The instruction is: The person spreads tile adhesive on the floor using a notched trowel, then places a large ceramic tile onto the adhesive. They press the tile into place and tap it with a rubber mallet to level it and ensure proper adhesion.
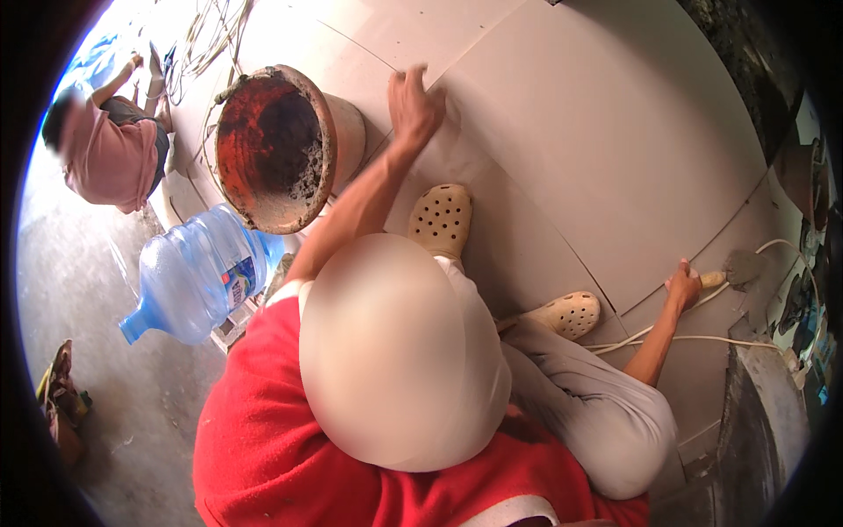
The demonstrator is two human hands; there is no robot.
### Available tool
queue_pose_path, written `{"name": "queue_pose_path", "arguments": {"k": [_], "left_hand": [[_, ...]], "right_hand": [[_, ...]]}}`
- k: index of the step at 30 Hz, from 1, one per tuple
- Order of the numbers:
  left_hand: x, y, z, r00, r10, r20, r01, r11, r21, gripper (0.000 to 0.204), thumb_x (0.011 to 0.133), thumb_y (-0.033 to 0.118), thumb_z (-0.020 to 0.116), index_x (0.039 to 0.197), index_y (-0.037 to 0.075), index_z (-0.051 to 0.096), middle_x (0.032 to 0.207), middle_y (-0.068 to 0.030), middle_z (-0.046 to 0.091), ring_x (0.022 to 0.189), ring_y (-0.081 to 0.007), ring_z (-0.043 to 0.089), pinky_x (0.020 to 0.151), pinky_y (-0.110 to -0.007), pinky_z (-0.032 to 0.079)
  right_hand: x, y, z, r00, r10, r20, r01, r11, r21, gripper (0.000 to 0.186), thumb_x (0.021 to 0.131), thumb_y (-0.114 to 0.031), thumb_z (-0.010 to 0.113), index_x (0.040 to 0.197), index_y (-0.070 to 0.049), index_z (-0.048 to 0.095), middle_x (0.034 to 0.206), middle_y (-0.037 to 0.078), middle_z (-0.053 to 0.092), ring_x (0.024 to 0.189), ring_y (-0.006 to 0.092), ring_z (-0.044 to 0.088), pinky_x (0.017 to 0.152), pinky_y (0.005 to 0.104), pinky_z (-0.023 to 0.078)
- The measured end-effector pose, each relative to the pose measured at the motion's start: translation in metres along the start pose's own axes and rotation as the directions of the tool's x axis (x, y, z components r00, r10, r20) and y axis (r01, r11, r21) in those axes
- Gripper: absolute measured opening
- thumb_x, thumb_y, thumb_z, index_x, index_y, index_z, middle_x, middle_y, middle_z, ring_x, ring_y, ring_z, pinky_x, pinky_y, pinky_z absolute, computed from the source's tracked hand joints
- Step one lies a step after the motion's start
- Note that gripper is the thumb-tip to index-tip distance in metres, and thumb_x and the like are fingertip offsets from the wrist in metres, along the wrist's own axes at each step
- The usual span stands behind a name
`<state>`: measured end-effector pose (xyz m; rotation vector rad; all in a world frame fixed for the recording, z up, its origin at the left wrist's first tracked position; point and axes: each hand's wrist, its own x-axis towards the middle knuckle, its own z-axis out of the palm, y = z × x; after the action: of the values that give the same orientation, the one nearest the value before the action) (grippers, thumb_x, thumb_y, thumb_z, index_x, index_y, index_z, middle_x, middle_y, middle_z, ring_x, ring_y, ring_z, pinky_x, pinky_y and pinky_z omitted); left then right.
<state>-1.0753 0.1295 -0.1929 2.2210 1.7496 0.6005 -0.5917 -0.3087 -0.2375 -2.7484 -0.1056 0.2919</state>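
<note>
My left hand (416, 107) reaches past a mortar-caked bucket (346, 136) to the far floor, its bent fingers partly apart over a joint between pale tiles (606, 132). Nothing shows in its grasp, though the palm is turned away. Out to the right, my right hand (681, 285) is closed round the light handle of a trowel (745, 269), whose grey blade points away to the right. The bucket's mouth faces me, showing an orange inside with dark grey mortar residue. Both my feet, in cream perforated clogs (442, 218), rest on the tiles.
A large blue water bottle (198, 277) lies on the left beside the bucket. Further left, another person (114, 154) in a pink top crouches near coiled cables (206, 44). A pale cable (685, 340) crosses the floor near my right arm. Debris lines the right edge.
</note>
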Motion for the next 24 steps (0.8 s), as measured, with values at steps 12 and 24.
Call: {"name": "queue_pose_path", "arguments": {"k": [12, 24], "left_hand": [[-0.028, -0.005, 0.017, 0.629, -0.611, 0.481, 0.609, 0.002, -0.793, 0.025, 0.100, -0.003, 0.058, 0.121, -0.016, 0.063, 0.102, -0.0181, 0.072, 0.079, -0.0215, 0.071, 0.073, -0.029, 0.060], [0.017, -0.012, 0.007, 0.999, -0.045, 0.008, 0.046, 0.995, -0.089, 0.027, 0.090, 0.011, 0.065, 0.112, 0.005, 0.080, 0.101, -0.0174, 0.076, 0.112, -0.0327, 0.067, 0.101, -0.042, 0.052]], "right_hand": [[-0.005, -0.005, 0.000, 0.997, 0.026, 0.066, -0.028, 0.999, 0.017, 0.046, 0.093, -0.041, 0.071, 0.101, 0.004, 0.077, 0.092, 0.024, 0.077, 0.083, 0.0406, 0.074, 0.074, 0.0494, 0.059], [0.015, -0.010, -0.008, 0.978, 0.083, 0.190, -0.081, 0.997, -0.016, 0.058, 0.099, -0.055, 0.060, 0.102, 0.000, 0.077, 0.092, 0.020, 0.076, 0.084, 0.0399, 0.073, 0.080, 0.0510, 0.056]]}}
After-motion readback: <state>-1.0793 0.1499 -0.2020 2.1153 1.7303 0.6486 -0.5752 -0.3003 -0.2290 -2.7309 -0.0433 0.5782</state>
